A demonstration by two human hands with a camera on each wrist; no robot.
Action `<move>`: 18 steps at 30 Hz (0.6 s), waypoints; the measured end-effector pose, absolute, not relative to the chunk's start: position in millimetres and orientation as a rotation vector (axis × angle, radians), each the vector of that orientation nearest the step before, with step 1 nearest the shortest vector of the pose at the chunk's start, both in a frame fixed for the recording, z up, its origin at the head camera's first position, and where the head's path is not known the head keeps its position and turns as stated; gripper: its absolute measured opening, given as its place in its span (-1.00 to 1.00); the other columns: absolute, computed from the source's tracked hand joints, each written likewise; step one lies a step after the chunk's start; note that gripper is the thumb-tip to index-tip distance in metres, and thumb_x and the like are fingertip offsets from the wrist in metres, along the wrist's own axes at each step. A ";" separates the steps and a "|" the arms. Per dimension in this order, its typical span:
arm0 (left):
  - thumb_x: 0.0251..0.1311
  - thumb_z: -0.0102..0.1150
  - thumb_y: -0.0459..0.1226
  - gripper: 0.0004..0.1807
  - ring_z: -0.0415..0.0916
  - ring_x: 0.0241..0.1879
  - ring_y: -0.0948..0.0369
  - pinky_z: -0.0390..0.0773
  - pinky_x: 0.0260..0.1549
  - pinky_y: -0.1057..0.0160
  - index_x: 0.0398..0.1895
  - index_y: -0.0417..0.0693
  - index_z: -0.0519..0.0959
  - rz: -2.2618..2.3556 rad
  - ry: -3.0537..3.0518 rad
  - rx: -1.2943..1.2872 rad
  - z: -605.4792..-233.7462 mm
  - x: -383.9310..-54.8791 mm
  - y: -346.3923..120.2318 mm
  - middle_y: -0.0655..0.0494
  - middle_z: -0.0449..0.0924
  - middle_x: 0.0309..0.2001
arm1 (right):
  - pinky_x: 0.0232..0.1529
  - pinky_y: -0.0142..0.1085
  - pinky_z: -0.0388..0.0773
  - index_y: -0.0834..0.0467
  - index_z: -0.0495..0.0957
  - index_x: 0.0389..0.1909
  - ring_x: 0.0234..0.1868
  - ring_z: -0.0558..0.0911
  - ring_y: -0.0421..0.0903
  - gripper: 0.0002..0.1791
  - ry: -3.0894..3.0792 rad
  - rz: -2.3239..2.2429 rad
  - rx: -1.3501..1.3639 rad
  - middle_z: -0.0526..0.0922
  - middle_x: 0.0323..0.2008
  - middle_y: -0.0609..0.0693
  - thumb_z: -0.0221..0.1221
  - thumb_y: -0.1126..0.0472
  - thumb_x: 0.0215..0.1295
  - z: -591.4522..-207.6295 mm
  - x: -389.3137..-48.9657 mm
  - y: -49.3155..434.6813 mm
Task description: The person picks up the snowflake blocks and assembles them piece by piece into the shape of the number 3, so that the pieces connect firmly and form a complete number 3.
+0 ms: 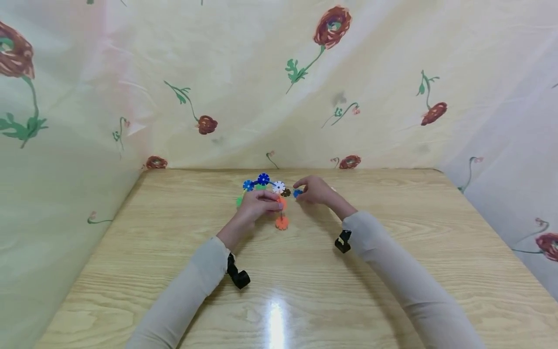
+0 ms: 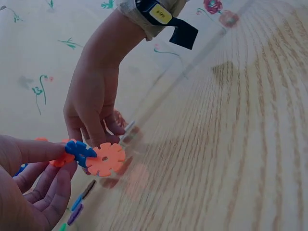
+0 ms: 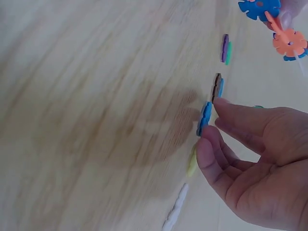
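My left hand [image 1: 257, 206] pinches a chain of notched, interlocking plastic discs between thumb and fingers. An orange disc [image 2: 107, 160] hangs at its near end, joined to a blue disc [image 2: 80, 153]. Further along are a white disc [image 1: 278, 187] and a dark blue disc [image 1: 263, 179]; my fingers hide part of the chain. My right hand [image 1: 317, 190] is at the table with thumb and fingertips parted around a loose blue disc [image 3: 204, 119]. That disc lies flat, a fingertip at its edge; a firm grip is not visible.
Loose discs lie along the table [image 1: 436, 271]: a brown disc [image 1: 285, 192], a purple disc [image 3: 224, 48], a yellow disc [image 3: 192, 162] and a white disc [image 3: 175, 207]. Behind the table's far edge hangs a flowered curtain [image 1: 244, 87].
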State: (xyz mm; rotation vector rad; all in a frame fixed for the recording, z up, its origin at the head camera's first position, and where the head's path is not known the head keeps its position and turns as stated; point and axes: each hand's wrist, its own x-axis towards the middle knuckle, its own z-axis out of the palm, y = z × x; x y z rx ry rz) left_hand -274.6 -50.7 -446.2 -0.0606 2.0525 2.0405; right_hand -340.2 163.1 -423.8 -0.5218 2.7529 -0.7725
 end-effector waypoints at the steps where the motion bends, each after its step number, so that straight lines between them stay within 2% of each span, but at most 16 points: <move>1: 0.13 0.45 -0.44 -0.76 0.71 -0.36 0.28 0.74 -0.06 0.12 -0.11 -0.20 0.71 2.040 2.056 -0.058 -446.1 -274.4 -50.5 0.03 0.74 -0.17 | -0.31 -0.39 0.50 0.29 0.59 0.21 -0.21 0.63 -0.02 -0.54 2.758 -0.758 -0.518 0.71 -0.06 0.29 0.34 0.30 0.30 -424.1 -341.2 162.4; 4: 0.13 0.45 -0.44 -0.77 0.72 -0.38 0.29 0.74 -0.08 0.12 -0.13 -0.21 0.72 2.048 2.065 -0.042 -447.0 -274.3 -50.1 0.03 0.76 -0.19 | -0.27 -0.37 0.50 0.30 0.60 0.20 -0.17 0.64 0.00 -0.56 2.776 -0.727 -0.516 0.71 0.00 0.28 0.33 0.31 0.30 -424.6 -342.4 161.0; 9: 0.13 0.44 -0.46 -0.79 0.73 -0.40 0.29 0.74 -0.05 0.05 -0.15 -0.24 0.72 2.073 2.080 -0.021 -448.8 -275.1 -50.2 0.01 0.77 -0.21 | -0.28 -0.36 0.50 0.33 0.64 0.12 -0.21 0.65 -0.01 -0.63 2.810 -0.699 -0.531 0.72 0.00 0.25 0.32 0.33 0.31 -428.0 -343.2 161.6; 18: 0.13 0.46 -0.44 -0.80 0.74 -0.39 0.28 0.74 -0.06 0.06 -0.16 -0.23 0.74 2.083 2.089 -0.017 -451.7 -277.2 -51.4 0.01 0.77 -0.20 | -0.29 -0.32 0.49 0.27 0.66 -0.09 -0.29 0.57 -0.02 -0.73 2.835 -0.778 -0.505 0.68 -0.23 0.19 0.41 0.31 0.21 -432.5 -342.3 164.5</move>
